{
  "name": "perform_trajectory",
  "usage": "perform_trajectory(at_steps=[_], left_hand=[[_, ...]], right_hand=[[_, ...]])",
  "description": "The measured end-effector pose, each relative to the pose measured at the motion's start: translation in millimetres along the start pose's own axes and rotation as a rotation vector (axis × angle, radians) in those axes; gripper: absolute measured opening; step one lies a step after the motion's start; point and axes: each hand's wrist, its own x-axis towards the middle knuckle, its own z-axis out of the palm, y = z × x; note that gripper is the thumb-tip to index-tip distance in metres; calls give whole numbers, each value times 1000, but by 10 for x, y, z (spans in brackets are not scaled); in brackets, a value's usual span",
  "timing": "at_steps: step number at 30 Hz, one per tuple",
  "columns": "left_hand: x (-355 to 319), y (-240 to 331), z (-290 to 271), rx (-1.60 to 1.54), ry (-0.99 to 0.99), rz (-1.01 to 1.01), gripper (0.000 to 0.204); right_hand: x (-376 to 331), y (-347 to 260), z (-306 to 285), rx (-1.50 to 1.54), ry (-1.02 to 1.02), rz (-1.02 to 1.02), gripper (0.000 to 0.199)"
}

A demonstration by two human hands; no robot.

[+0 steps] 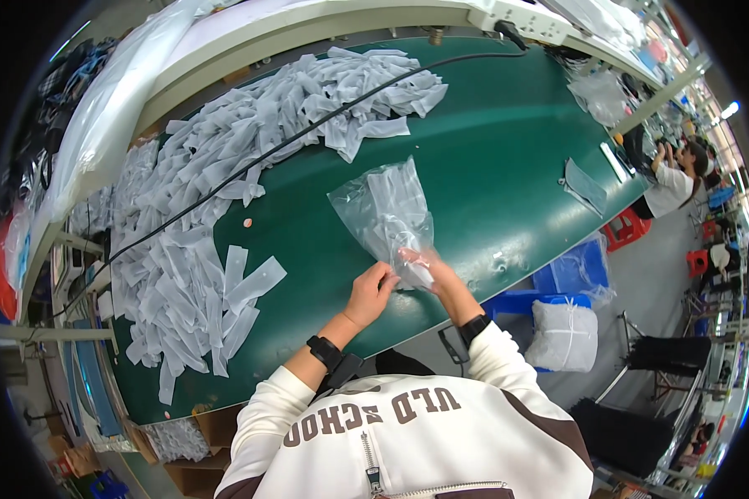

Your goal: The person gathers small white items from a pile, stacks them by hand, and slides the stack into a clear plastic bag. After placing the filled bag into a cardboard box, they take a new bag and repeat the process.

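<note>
A clear plastic bag (354, 204) lies at a slant on the green table in front of me. Whitish translucent strips (389, 190) show through its film. My left hand (369, 294) is closed at the bag's near end, thumb and fingers pinching its edge. My right hand (429, 270) grips the same end from the right, its fingers partly seen through the plastic. I cannot tell whether those fingers are inside the bag or under a fold of it.
Loose whitish strips (183, 287) are heaped along the table's (308, 266) left and far sides. A black cable (308, 129) hangs across the heap from a power strip (520, 21). Another bag (585, 187) lies at the right end. Blue crates (570, 266) and a tied white bundle (563, 335) stand right.
</note>
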Motion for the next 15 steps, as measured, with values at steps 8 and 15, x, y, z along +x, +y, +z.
perform_trajectory(at_steps=[8,15], left_hand=[[-37,112,-229,41,-2,71,9],[-133,107,-298,12,-165,53,11]], right_hand=[[571,73,646,-661,223,-382,75],[682,296,666,-1366,531,-815,96]])
